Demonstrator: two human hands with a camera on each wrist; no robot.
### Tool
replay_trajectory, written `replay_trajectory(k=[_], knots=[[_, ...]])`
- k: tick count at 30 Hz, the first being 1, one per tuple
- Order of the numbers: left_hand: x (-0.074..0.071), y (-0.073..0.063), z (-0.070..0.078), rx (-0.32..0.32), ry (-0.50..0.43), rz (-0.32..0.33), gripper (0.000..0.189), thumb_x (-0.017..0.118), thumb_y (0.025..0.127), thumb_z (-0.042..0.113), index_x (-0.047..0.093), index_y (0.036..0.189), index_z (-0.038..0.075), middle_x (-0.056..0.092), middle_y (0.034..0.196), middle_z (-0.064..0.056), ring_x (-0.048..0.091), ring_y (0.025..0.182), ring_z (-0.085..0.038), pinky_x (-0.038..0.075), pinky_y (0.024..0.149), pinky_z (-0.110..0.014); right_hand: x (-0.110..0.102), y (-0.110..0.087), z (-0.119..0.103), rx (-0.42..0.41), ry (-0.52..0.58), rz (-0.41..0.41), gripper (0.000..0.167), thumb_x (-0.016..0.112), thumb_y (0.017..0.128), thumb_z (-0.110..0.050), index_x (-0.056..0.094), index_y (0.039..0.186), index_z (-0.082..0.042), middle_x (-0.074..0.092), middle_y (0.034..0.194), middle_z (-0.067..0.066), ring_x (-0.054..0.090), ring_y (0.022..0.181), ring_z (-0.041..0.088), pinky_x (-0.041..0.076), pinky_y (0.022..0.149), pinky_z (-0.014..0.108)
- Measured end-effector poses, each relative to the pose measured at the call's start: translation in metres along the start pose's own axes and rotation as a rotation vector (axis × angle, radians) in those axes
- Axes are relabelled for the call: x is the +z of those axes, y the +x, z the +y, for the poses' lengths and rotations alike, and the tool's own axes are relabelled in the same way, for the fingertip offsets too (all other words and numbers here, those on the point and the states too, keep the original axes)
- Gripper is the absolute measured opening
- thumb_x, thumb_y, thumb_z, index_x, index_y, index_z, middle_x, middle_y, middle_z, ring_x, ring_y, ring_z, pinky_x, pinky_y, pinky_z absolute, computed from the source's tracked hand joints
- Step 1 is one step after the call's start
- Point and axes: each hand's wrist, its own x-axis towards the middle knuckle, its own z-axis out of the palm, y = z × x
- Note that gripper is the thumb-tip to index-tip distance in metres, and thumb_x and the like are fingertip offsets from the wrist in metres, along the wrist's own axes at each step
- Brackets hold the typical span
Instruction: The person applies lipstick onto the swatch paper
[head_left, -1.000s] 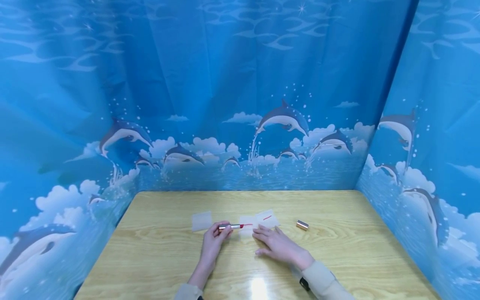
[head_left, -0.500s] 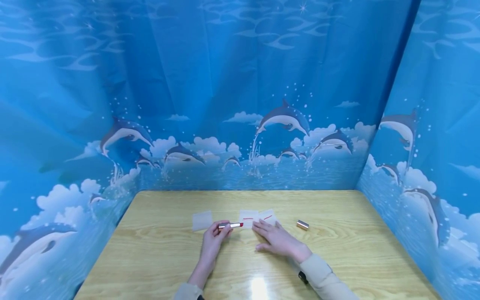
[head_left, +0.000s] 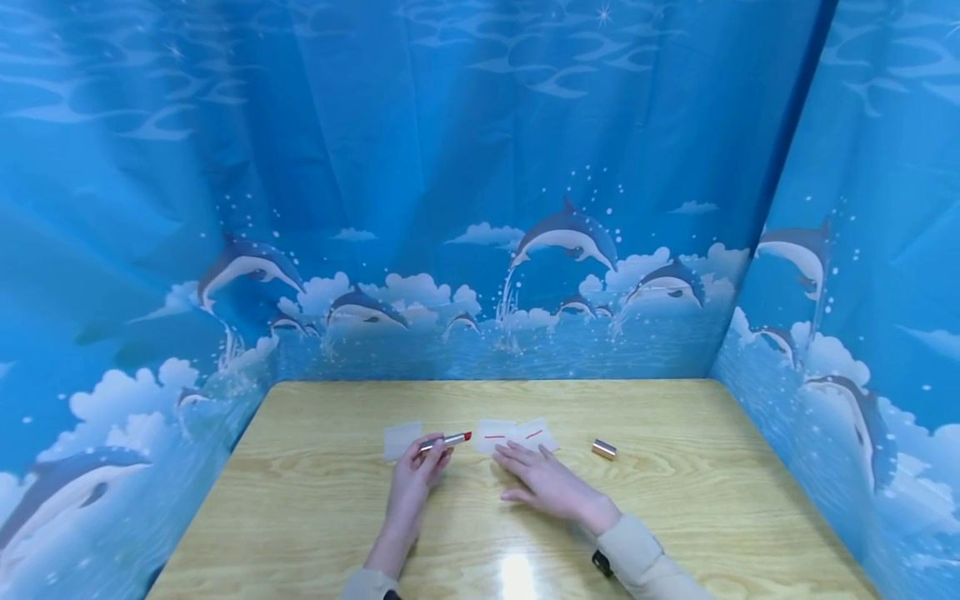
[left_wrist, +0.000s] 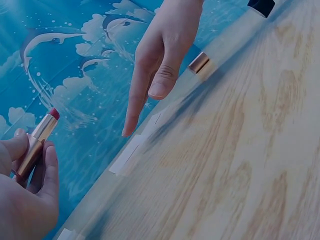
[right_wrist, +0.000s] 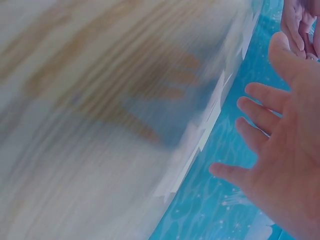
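Observation:
A lipstick [head_left: 455, 440] with its red tip bared is pinched in the fingers of my left hand [head_left: 411, 485]. It points right and is lifted off the paper, as the lipstick [left_wrist: 43, 131] in the left wrist view also shows. My right hand [head_left: 557, 485] hovers just above the table with its fingers extended. In the right wrist view the right hand [right_wrist: 285, 145] holds nothing. Beyond its fingertips lie a middle paper slip [head_left: 491, 428] and a right paper slip [head_left: 537, 427], each bearing one red stroke.
A third white slip [head_left: 399, 440] lies at the left, partly behind my left hand. The metallic lipstick cap [head_left: 603, 449] lies on its side at the right. The wooden table [head_left: 675, 517] backs onto a blue dolphin-print curtain [head_left: 420, 200].
My left hand has lifted the lipstick away from the middle slip and drawn it back left, tilting its tip up. The middle slip moved slightly away from me. My right hand rose off the slips.

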Motion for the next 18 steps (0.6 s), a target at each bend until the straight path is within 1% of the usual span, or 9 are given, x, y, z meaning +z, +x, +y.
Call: replay_trajectory(k=[4, 9, 12, 18], knots=[[-0.004, 0.0, 0.003, 0.006, -0.019, 0.005, 0.042, 0.064, 0.101, 0.018, 0.054, 0.131, -0.009, 0.065, 0.119, -0.016, 0.069, 0.102, -0.014, 0.057, 0.095, -0.024, 0.001, 0.004, -0.006, -0.006, 0.007, 0.016, 0.066, 0.058, 0.101, -0.043, 0.039, 0.155, -0.008, 0.035, 0.162, 0.009, 0.031, 0.149, 0.033, 0.021, 0.119, 0.068], [-0.011, 0.0, 0.005, 0.045, -0.068, -0.002, 0.041, 0.064, 0.101, 0.012, 0.052, 0.13, -0.014, 0.067, 0.113, -0.013, 0.07, 0.098, -0.011, 0.057, 0.094, -0.023, 0.003, 0.013, -0.015, -0.021, 0.015, 0.056, 0.068, 0.059, 0.101, -0.041, 0.038, 0.155, -0.007, 0.033, 0.163, 0.012, 0.03, 0.149, 0.036, 0.021, 0.118, 0.07], [-0.015, -0.001, 0.007, 0.062, -0.089, -0.006, 0.042, 0.064, 0.101, 0.011, 0.05, 0.131, -0.015, 0.067, 0.111, -0.011, 0.07, 0.097, -0.01, 0.057, 0.094, -0.023, 0.004, 0.019, -0.021, -0.015, 0.01, 0.075, 0.069, 0.059, 0.101, -0.042, 0.037, 0.156, -0.007, 0.032, 0.163, 0.013, 0.03, 0.149, 0.036, 0.021, 0.118, 0.071], [-0.025, -0.002, 0.013, 0.053, -0.086, 0.023, 0.043, 0.064, 0.101, 0.013, 0.051, 0.134, -0.012, 0.067, 0.112, -0.009, 0.07, 0.099, -0.01, 0.056, 0.096, -0.023, 0.006, 0.038, -0.034, -0.008, 0.005, 0.08, 0.068, 0.058, 0.101, -0.044, 0.038, 0.155, -0.008, 0.033, 0.163, 0.012, 0.03, 0.149, 0.034, 0.022, 0.119, 0.068]])
